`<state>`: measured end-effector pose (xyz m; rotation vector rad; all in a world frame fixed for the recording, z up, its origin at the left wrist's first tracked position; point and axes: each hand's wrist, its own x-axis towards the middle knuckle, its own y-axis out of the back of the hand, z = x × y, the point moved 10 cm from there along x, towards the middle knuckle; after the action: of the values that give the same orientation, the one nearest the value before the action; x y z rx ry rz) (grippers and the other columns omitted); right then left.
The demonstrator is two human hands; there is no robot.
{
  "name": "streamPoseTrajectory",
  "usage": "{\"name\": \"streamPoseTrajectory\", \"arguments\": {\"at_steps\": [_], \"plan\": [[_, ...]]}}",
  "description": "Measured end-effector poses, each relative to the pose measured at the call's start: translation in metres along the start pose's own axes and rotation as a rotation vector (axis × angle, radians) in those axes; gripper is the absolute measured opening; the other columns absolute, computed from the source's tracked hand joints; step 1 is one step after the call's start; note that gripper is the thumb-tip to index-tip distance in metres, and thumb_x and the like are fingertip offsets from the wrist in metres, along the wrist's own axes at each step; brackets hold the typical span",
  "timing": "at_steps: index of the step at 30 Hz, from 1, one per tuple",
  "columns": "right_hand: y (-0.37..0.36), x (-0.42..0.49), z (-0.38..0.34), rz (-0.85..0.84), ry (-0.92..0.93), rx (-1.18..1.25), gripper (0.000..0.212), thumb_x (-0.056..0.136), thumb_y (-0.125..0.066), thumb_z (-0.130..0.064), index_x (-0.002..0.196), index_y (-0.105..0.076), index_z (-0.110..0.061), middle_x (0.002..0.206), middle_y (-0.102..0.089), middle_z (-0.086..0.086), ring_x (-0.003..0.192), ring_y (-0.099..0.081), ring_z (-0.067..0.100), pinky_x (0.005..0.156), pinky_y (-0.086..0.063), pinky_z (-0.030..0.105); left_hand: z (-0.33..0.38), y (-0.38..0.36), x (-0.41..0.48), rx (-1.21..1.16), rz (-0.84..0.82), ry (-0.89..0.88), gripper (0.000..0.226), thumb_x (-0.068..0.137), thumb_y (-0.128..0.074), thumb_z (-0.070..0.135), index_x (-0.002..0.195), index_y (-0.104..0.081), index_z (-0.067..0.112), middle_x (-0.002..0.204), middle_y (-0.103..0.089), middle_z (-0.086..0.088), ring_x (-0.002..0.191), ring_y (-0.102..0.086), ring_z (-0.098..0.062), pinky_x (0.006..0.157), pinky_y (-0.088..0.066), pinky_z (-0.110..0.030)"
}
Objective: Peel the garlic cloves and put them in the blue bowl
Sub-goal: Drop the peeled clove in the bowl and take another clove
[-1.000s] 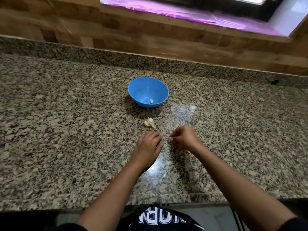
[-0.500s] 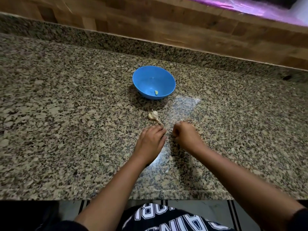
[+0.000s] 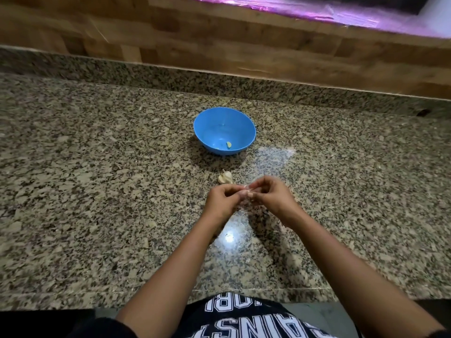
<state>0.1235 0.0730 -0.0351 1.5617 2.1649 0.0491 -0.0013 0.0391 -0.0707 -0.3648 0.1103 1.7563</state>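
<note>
The blue bowl (image 3: 245, 123) stands on the granite counter (image 3: 97, 179) with one peeled clove (image 3: 229, 144) lying inside. A small bunch of unpeeled garlic (image 3: 225, 178) lies between the bowl and my hands. My left hand (image 3: 223, 201) and my right hand (image 3: 271, 197) meet just in front of it, lifted a little off the counter. Fingertips of both hands pinch one small garlic clove (image 3: 247, 190), which is blurred and mostly hidden by the fingers.
A low granite backsplash (image 3: 219, 84) and a wooden wall (image 3: 219, 40) run behind the bowl. A pink-lit ledge (image 3: 341, 13) sits above at the top right. The counter's front edge (image 3: 97, 303) is close to my body.
My hands rose off the counter and came together; both now pinch a clove between them. The camera shifted slightly.
</note>
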Motion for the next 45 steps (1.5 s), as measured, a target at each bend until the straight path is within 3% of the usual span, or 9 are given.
{"name": "streamPoseTrajectory", "arguments": {"at_steps": [4,9,13,19,23,31,38,42,45], "plan": [[-0.008,0.0,-0.011,-0.027,0.056,-0.175,0.008,0.083,-0.065,-0.004,0.088,-0.06,-0.008,0.091,-0.066,0.014,0.081,-0.064,0.022,0.078,-0.056,0.038,0.0,0.003,0.002,0.076,-0.009,0.013,0.007,0.084,-0.067,0.007,0.082,-0.067,0.014,0.081,-0.07,-0.004,0.074,-0.065,-0.013,0.069,-0.054,-0.022],[-0.01,0.002,-0.015,0.035,0.113,-0.355,0.012,0.083,-0.068,-0.006,0.092,-0.061,-0.008,0.088,-0.066,0.011,0.084,-0.065,0.025,0.075,-0.057,0.038,0.004,0.007,-0.003,0.172,0.067,-0.032,0.008,0.086,-0.066,0.009,0.08,-0.065,0.015,0.075,-0.066,0.001,0.065,-0.059,-0.008,0.055,-0.045,-0.014],[-0.01,-0.001,-0.005,0.003,0.011,-0.102,0.019,0.082,-0.064,0.001,0.09,-0.051,-0.009,0.087,-0.061,0.015,0.081,-0.062,0.026,0.082,-0.054,0.046,-0.003,0.007,-0.006,0.098,0.05,0.03,0.005,0.088,-0.063,0.009,0.088,-0.066,0.006,0.071,-0.063,0.0,0.057,-0.052,-0.007,0.049,-0.041,-0.014],[-0.01,-0.004,-0.01,-0.053,0.036,-0.018,0.026,0.084,-0.059,0.007,0.089,-0.043,-0.012,0.084,-0.059,0.012,0.08,-0.061,0.025,0.078,-0.054,0.041,-0.014,0.004,-0.007,-0.231,-0.06,0.323,0.004,0.085,-0.061,-0.002,0.087,-0.063,-0.005,0.08,-0.065,-0.013,0.068,-0.059,-0.016,0.068,-0.052,-0.024],[-0.011,-0.007,-0.004,-0.113,0.03,0.028,0.026,0.084,-0.054,0.013,0.088,-0.042,-0.01,0.081,-0.058,0.012,0.073,-0.059,0.021,0.066,-0.054,0.027,-0.014,0.006,-0.008,-0.222,-0.132,0.397,0.006,0.08,-0.064,-0.006,0.087,-0.065,-0.005,0.084,-0.068,-0.015,0.073,-0.065,-0.018,0.071,-0.058,-0.024],[-0.021,-0.01,0.006,-0.328,-0.163,0.324,0.029,0.083,-0.047,0.017,0.095,-0.04,-0.009,0.081,-0.057,0.016,0.071,-0.058,0.024,0.066,-0.051,0.032,-0.01,0.003,-0.013,-0.16,-0.194,0.38,0.005,0.079,-0.064,-0.004,0.083,-0.066,-0.002,0.074,-0.069,-0.009,0.07,-0.062,-0.016,0.076,-0.052,-0.026],[-0.019,-0.006,-0.018,-0.185,0.116,-0.39,0.023,0.085,-0.059,0.0,0.094,-0.045,-0.016,0.089,-0.055,0.005,0.075,-0.054,0.015,0.07,-0.051,0.03,0.011,0.009,-0.005,0.211,-0.069,0.128,0.001,0.084,-0.066,0.004,0.083,-0.067,0.004,0.079,-0.067,-0.009,0.069,-0.061,-0.016,0.076,-0.054,-0.032],[-0.008,-0.001,-0.015,-0.06,0.136,-0.698,0.019,0.09,-0.056,-0.007,0.108,-0.06,-0.01,0.107,-0.062,0.006,0.09,-0.06,0.016,0.081,-0.055,0.027,0.029,0.028,-0.001,0.548,0.121,-0.112,0.009,0.086,-0.066,0.012,0.094,-0.067,0.008,0.087,-0.065,0.003,0.076,-0.06,-0.009,0.063,-0.047,-0.012],[-0.006,-0.003,-0.01,-0.02,0.146,-0.778,0.02,0.091,-0.051,-0.001,0.103,-0.065,-0.007,0.105,-0.064,0.005,0.085,-0.057,0.009,0.064,-0.048,0.012,0.031,0.028,-0.005,0.8,0.222,-0.287,0.014,0.09,-0.061,0.011,0.101,-0.067,0.008,0.099,-0.065,0.0,0.088,-0.058,-0.012,0.075,-0.05,-0.019]]}}
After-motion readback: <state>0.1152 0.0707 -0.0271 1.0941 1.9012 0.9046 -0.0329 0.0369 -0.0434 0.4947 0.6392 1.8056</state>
